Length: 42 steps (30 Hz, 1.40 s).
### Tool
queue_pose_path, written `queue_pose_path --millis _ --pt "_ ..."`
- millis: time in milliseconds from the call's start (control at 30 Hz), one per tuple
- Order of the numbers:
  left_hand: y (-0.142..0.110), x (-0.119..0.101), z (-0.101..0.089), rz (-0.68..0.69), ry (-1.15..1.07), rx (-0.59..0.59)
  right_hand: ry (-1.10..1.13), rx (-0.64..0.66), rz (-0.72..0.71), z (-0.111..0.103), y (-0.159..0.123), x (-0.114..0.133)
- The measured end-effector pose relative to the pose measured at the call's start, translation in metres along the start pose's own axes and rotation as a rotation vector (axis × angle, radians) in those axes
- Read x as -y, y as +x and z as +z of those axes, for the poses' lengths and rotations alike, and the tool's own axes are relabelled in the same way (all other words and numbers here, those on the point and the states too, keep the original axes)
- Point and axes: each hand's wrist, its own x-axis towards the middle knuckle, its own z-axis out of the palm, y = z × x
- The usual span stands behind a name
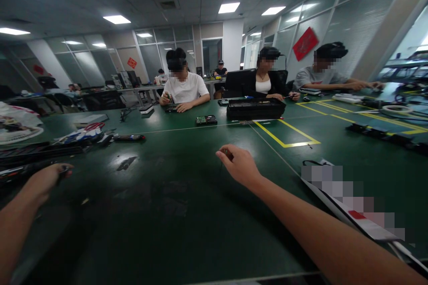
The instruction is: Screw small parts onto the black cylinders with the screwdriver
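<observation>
Out at the left side of the table, my left hand [47,179] is closed round a small dark object [63,171] whose kind I cannot make out. Black tools and trays [25,170] lie close beyond that hand. My right hand [239,162] is held over the middle of the green table [140,240], its fingers curled in a pinch. Something small and dark shows between thumb and fingers, too little to name. Farther off, beyond the right hand, lies a green circuit board in a dark frame [206,120].
A long black bin [256,108] stands at the back. Scissors with red handles [94,126] and a black screwdriver-like tool [129,138] lie left. A white pouch [347,205] lies right. Several people sit across the table, one in a white shirt [185,89].
</observation>
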Motion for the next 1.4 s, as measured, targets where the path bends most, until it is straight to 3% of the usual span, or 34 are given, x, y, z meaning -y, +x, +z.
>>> queue_pose_path --millis 100,200,333,467,567,700,867,1267,1400 --pt "-0.004 -0.019 0.041 -0.03 -0.043 0.177 -0.001 0.033 0.021 0.001 0.0 -0.002" --pt "-0.033 -0.051 0.09 0.203 -0.002 0.4 -0.006 0.042 0.029 0.001 0.001 -0.005" --pt "-0.092 -0.085 0.148 0.43 0.107 0.497 -0.003 0.036 0.015 0.0 0.002 -0.007" --pt "-0.145 -0.088 0.195 0.734 0.236 0.664 0.065 -0.005 0.019 -0.005 -0.001 -0.005" --pt "-0.168 -0.074 0.217 0.951 0.354 0.643 0.208 -0.054 0.068 -0.008 -0.004 -0.002" --pt "-0.177 -0.057 0.226 1.051 0.408 0.694 0.447 -0.102 0.129 -0.008 -0.006 0.0" --pt "-0.177 -0.056 0.223 1.063 0.308 0.749 0.612 -0.066 0.103 -0.002 -0.007 -0.001" --pt "-0.177 -0.058 0.222 0.955 0.159 0.749 0.62 -0.02 0.123 -0.001 -0.007 -0.005" --pt "-0.176 -0.057 0.222 0.921 0.125 0.737 0.463 -0.016 0.142 -0.005 -0.008 -0.001"
